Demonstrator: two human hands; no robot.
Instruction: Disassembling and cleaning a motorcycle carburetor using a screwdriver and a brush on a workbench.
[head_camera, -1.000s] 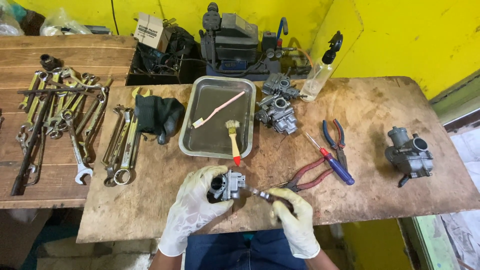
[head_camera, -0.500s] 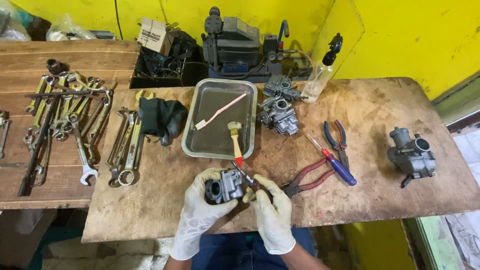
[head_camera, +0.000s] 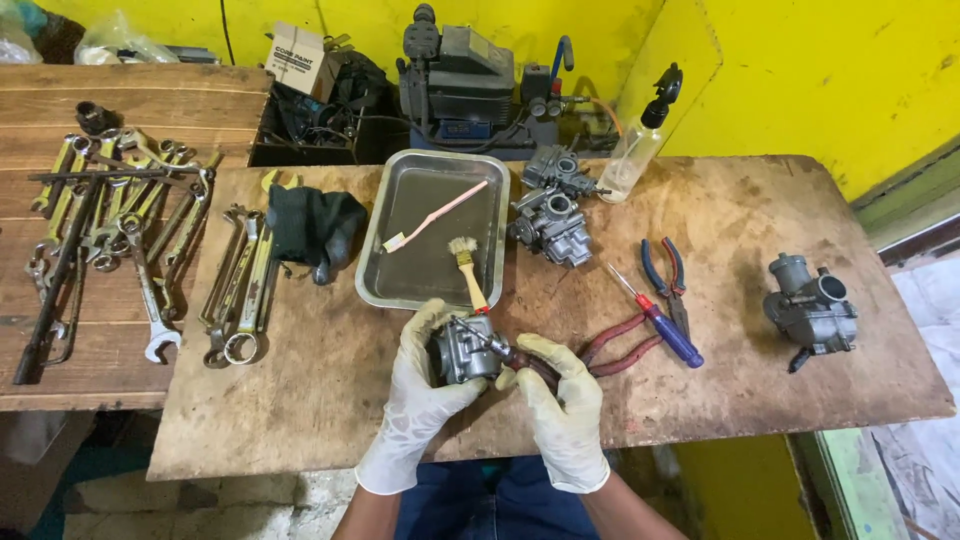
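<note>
I am gripping the grey metal carburettor (head_camera: 462, 350) steady in my left hand (head_camera: 418, 385), while my right hand (head_camera: 558, 395) is closing around a dark-handled screwdriver (head_camera: 505, 352) to drive its tip in.

Bright, even light falls across the desk (head_camera: 760, 220), with no single hot lamp visible. The yellow wall (head_camera: 800, 70) at 1 o'clock glows strongly and tints the scene warm. Shadows are soft and short: faint ones sit just under the gloved hands near 6 o'clock. The metal tray (head_camera: 425, 290) shows a mild pale sheen, not hard glare. Focus is sharp at the centre; the white gloves run close to overexposed. Straight edges bow slightly toward the corners, and the area under the desk at 7 o'clock is dim and murky.
</note>
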